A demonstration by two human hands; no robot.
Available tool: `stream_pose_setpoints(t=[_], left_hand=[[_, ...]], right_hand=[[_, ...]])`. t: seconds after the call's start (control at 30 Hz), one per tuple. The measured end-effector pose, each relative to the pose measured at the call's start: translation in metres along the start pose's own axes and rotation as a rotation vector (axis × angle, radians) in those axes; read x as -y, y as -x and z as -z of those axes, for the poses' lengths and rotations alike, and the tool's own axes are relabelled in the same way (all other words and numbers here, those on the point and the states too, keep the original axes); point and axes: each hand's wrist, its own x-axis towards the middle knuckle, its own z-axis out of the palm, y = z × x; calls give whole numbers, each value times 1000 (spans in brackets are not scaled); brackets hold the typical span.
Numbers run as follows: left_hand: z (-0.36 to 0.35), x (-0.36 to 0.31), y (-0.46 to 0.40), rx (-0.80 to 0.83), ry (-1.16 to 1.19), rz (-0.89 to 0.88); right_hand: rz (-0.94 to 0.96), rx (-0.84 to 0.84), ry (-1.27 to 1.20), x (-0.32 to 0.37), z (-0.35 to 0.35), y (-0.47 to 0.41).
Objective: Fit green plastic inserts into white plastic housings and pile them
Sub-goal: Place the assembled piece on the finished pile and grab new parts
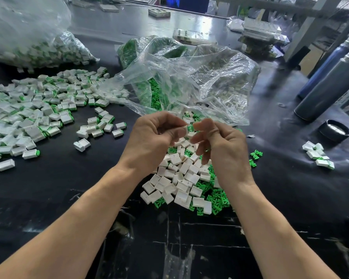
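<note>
My left hand (153, 137) pinches a white housing (184, 130) above the table's middle. My right hand (222, 143) pinches a green insert (190, 128) right against the housing's end. Below both hands lies a heap of empty white housings (179, 178) mixed with loose green inserts (216, 198). A wide pile of fitted pieces (38, 109), white with green ends, spreads over the left of the black table (69, 188).
An open clear bag (189, 81) with green inserts and housings lies behind my hands. A second full bag (28, 41) sits far left. At the right stand dark bottles (330, 83), a black cap (335, 130) and a few fitted pieces (318, 156).
</note>
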Motion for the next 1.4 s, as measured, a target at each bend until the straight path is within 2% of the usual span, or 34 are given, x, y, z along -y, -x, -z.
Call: stream_pose_setpoints(t=[0.17, 0.27, 0.43, 0.57, 0.8, 1.03, 1.13, 1.4], left_hand=[[-6, 3, 1, 28, 24, 21], [-12, 4, 3, 87, 17, 27], [-17, 5, 5, 114, 35, 47], [-19, 4, 6, 118, 20, 48], [-20, 3, 6, 130, 45, 23], [-21, 5, 5, 120, 173, 8], [-21, 6, 6, 119, 159, -6], [-23, 6, 6, 99, 93, -6]], right_hand=[[-233, 111, -113, -1, -10, 1], [-270, 108, -73, 0, -16, 4], [-220, 24, -121, 7, -19, 8], [-195, 24, -132, 7, -18, 7], [-106, 23, 57, -5, -19, -1], [-118, 16, -91, -2, -20, 4], [-93, 29, -145, -1, -22, 2], [-22, 8, 44, -11, -23, 0]])
